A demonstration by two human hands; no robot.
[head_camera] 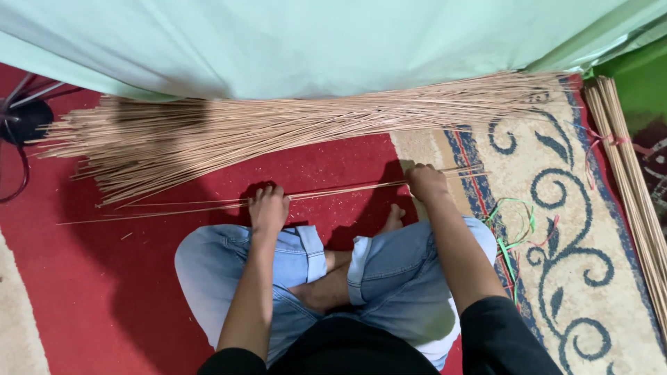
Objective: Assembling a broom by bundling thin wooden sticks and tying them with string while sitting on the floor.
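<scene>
While both hands press down on the floor in front of the crossed legs, each grip is closed on the same few thin sticks (347, 191): the left hand (268, 208) curls its fingers over them near the middle of their length, and the right hand (425, 182) pinches them close to their right-hand ends. These held sticks lie almost flat, their long axis running left to right across the view with a slight rise toward the right, so they pass straight from one grip to the other and trail on well beyond the left hand to fine tips on the red carpet (104, 292). Just beyond the knuckles, farther from the body, lies the big loose heap of sticks (278, 125), parallel to the held ones and fanned out wider at its left end; neither hand touches it, and the two are about equally near. The sticks are pale tan, straight, stiff-looking and very slender, like dried leaf ribs. Blue jeans (389, 278) with rolled cuffs cover the legs. Under the right hand the red pile meets a cream patterned rug (577, 208) with dark blue scrolls, where green and pink plastic ties (514, 236) lie loose. A tied bundle of sticks (625, 167) rests along the right edge, and a pale green cloth (313, 42) hangs behind the heap.
</scene>
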